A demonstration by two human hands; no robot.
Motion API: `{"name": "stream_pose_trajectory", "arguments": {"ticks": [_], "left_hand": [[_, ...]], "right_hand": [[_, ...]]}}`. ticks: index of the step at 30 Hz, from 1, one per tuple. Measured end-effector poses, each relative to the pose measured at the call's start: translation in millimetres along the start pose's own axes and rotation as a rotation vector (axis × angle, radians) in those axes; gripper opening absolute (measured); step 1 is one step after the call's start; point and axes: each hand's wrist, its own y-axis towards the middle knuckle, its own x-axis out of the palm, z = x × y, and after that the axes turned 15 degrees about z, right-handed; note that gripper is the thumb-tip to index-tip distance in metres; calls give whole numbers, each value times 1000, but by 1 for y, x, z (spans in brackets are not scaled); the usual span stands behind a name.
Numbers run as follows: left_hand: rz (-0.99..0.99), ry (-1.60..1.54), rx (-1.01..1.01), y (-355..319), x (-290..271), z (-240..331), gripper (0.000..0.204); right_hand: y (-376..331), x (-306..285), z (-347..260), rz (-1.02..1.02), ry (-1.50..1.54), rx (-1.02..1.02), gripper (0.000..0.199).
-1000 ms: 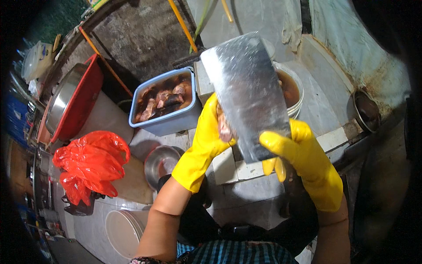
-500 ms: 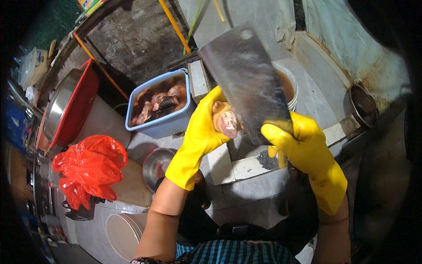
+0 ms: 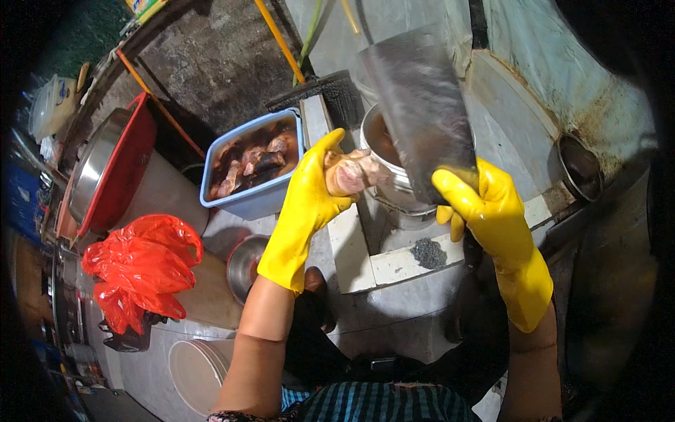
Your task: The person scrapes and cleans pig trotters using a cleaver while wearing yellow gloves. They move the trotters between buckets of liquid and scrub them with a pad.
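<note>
Both my hands wear yellow rubber gloves. My left hand (image 3: 309, 204) grips a pale pink piece of raw meat (image 3: 355, 172) and holds it up over a metal pot (image 3: 397, 186). My right hand (image 3: 485, 207) is closed on the handle of a wide steel cleaver (image 3: 418, 105), whose blade points up and away, just right of the meat. The blade hides most of the pot, which holds brownish liquid.
A blue plastic tub (image 3: 256, 200) with several meat pieces sits left of the pot. Further left are red plastic bags (image 3: 140, 264), a red basin with a metal bowl (image 3: 105, 172), a small steel bowl (image 3: 246, 260), and a white lid (image 3: 197, 369). A tiled ledge (image 3: 394, 260) lies below my hands.
The cleaver has swung from in front of my left hand to the right of it, uncovering the meat. My left hand has turned the meat towards the blade.
</note>
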Motion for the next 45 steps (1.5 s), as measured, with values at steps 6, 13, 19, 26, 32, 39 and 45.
{"name": "stream_pose_trajectory", "arguments": {"ticks": [6,13,19,26,32,39,45], "left_hand": [[25,-209,-34,-1,4,-2,107],[77,-248,-65,-5,17,4,105],[169,43,169,-8,12,6,94],[174,366,385,-14,11,7,86],[189,305,151,-12,24,4,83],[142,-213,-81,-16,31,-2,98],[205,76,78,-17,29,10,102]], "right_hand": [[-2,4,0,102,84,-16,23],[-17,19,5,-21,-4,56,23],[-7,17,13,-87,-188,100,26],[9,25,65,336,-659,-1022,25],[6,28,54,356,-892,-960,18],[-2,11,21,171,-317,-266,18],[-4,11,20,-80,-192,84,28]]}}
